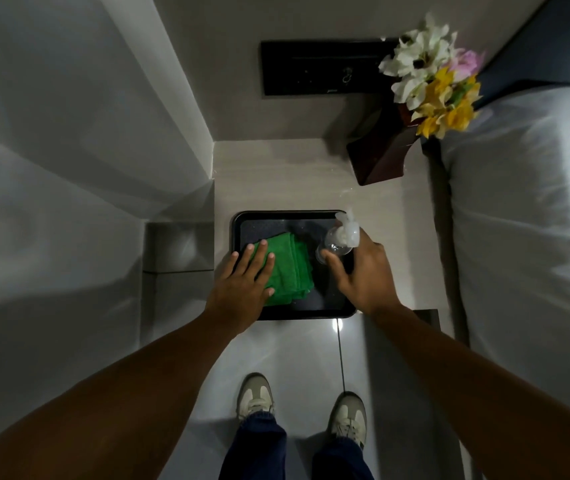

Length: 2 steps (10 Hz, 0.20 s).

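The left hand [242, 289] lies flat on the green cloth [294, 268], fingers straight and a little spread. Its palm hides the cloth's near left corner. The cloth sits folded in the left half of the black tray [238, 220], which rests at the front of the pale table [276, 174].

The right hand [363, 275] is curled round a clear bottle [340, 237] over the tray's right side. The thumb shows on the bottle's near side, while the fingers wrap behind it, out of sight. The bottle's see-through body melts into the dark tray, so I cannot tell whether its base touches the tray or hangs just above it. Its white spray head is blurred. The wrist covers the tray's near right corner.

At the table's back right stands a dark vase [384, 150], its mouth buried under white, yellow and pink flowers [432, 81]. The bed [526, 220] runs along the right and is cut off by the frame edge. A black panel [318, 67] hangs on the wall behind, its markings too dim to read. Below, two pale shoes [255, 396] stand on the glossy floor [304, 348], with the legs cut off at the bottom.
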### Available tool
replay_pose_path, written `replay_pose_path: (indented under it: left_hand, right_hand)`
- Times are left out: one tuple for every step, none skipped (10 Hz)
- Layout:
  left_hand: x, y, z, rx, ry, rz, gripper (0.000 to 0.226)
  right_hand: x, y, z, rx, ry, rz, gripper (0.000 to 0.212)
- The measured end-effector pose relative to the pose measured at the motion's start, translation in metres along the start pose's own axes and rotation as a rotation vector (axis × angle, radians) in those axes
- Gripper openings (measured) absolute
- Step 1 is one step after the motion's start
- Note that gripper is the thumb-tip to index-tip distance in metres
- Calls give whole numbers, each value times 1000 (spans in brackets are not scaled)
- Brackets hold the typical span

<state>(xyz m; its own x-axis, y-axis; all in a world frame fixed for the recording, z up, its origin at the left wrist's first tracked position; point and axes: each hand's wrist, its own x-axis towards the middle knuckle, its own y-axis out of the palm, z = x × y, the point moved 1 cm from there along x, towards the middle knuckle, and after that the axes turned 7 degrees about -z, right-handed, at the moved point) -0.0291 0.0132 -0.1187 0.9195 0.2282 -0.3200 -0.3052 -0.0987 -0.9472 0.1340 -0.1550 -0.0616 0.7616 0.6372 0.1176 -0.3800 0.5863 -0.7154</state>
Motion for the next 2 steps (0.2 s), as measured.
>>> replay_pose_path:
  left_hand:
    - [2,-9,-1,47,2,33,66]
    - [4,-32,-1,50,28,49,70]
  right_hand:
    - [1,-3,3,43,37,10,50]
    - [-5,-11,2,82,93,89,81]
